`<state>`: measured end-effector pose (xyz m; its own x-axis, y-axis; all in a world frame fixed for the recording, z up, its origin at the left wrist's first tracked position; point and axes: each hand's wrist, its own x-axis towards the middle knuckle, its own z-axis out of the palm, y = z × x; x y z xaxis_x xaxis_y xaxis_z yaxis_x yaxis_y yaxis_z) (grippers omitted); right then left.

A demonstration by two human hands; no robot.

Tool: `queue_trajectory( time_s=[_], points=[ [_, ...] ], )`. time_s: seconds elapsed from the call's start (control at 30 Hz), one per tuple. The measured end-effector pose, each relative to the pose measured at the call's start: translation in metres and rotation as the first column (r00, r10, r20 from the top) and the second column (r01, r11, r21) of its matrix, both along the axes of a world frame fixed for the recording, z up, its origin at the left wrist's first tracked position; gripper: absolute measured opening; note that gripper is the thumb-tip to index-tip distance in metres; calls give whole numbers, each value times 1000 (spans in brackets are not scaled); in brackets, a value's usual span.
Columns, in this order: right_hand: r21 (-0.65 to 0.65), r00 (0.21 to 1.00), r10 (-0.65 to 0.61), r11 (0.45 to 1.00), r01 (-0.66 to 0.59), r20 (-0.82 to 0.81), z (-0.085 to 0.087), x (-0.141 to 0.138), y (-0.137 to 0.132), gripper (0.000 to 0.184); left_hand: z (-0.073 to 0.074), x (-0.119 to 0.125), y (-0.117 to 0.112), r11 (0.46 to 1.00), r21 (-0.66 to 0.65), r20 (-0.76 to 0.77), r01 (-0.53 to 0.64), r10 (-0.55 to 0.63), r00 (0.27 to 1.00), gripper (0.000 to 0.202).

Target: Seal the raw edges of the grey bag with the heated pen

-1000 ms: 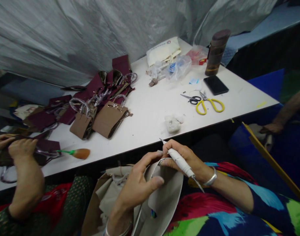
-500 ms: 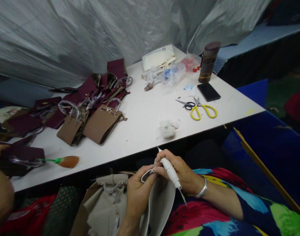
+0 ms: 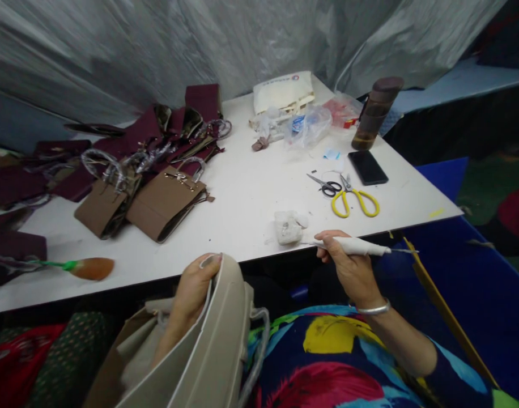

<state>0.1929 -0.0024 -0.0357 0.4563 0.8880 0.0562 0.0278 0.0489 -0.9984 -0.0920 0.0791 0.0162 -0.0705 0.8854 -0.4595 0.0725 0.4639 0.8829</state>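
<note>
My left hand (image 3: 191, 292) grips the top edge of a beige handbag (image 3: 208, 351) that stands upright on my lap, below the table's near edge. Its plastic-wrapped handle (image 3: 262, 340) hangs to the right. My right hand (image 3: 348, 266) is closed round a white pen-like tool (image 3: 353, 246), held level at the table's edge. The tool's thin tip points left at a small white lump (image 3: 287, 226) lying on the white table (image 3: 251, 187).
Brown and maroon bags (image 3: 144, 164) are piled at the table's left. Yellow scissors (image 3: 355, 201), small black scissors (image 3: 325, 184), a phone (image 3: 368, 167), a dark bottle (image 3: 376, 113) and plastic bags (image 3: 306, 124) lie at the right. An orange brush (image 3: 83, 268) rests near the front-left edge.
My right hand has lifted the tool away from the bag to the table edge, turning it level. My left hand has raised the bag upright. The other person's hands have left view.
</note>
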Motion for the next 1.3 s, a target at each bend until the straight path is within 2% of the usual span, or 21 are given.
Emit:
queue_trajectory(
  time_s=[0.13,0.2,0.3,0.4,0.47,0.57,0.73,0.93,1.1,1.3],
  points=[
    [-37,999,10,999,-8,36,-7,4,14,34,-37,62,-20,991,33,5,130,-130,991,34],
    [-48,991,15,999,-9,131,-12,7,19,34,-47,82,-30,978,23,-16,207,-206,978,29],
    [-23,956,2,1000,5,295,-18,11,24,29,-48,94,-38,935,-10,-48,356,-356,933,25],
    [32,925,21,999,-36,380,-22,14,29,22,-46,96,-38,874,-56,-63,482,-485,872,22],
    [68,902,32,995,-68,432,-23,14,31,18,-49,97,-36,878,-64,-87,475,-479,874,21],
    [113,857,40,987,-114,515,-23,13,33,15,-61,98,-31,920,-58,-117,387,-391,913,21],
    [155,767,58,967,-202,639,-21,11,37,11,-77,95,-22,947,-95,-59,306,-312,948,22],
    [163,700,61,955,-249,712,-19,9,42,11,-76,92,-19,937,-116,-4,329,-331,944,24],
    [162,626,67,940,-301,777,-21,8,46,18,-76,90,-21,925,-149,59,349,-344,937,25],
    [147,634,57,953,-265,772,-23,4,45,15,-75,87,-23,921,-163,97,354,-342,935,23]
  ],
)
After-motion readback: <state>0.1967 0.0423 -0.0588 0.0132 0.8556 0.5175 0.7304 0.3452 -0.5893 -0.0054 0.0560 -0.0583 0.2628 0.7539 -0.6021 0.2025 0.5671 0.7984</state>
